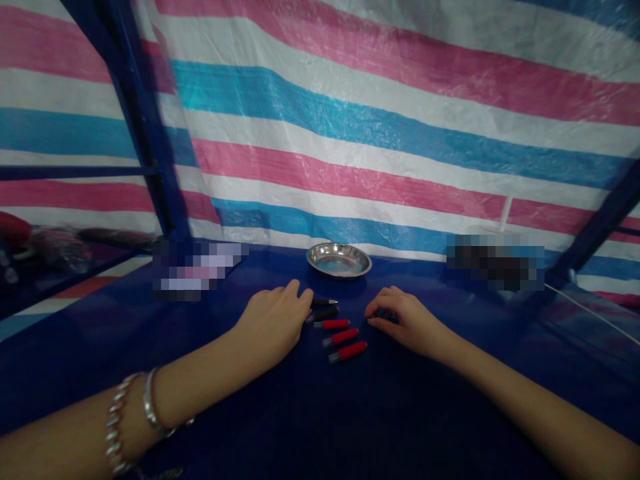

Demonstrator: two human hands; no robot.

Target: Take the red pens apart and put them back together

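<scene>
Small red-capped cylinders with silvery tips, three of them (343, 337), lay in a short slanted row on the dark blue cloth-covered table (350, 413), between the two hands. Two black pieces of the same shape (324, 308) lay just behind them, touching or nearly touching the left hand's fingertips. The left hand (273, 323) rested palm-down with its fingers loosely together, not clamped on anything that could be seen. The right hand (407, 320) was curled with its fingertips pressed down on something small and dark on the cloth; whether it actually gripped that item could not be told. A round shiny metal dish (339, 259) stood behind the row, well apart from both hands, and appeared to hold nothing. Judging by that, the sorting or collecting looked barely begun: all five pieces were on the cloth, none in the dish.

The table surface was smooth and deep blue. Behind it hung a plastic tarpaulin striped pink, white and blue (380, 133), carried on a dark blue metal frame (143, 127). A silver bead bracelet (116, 427) circled the left wrist.
</scene>
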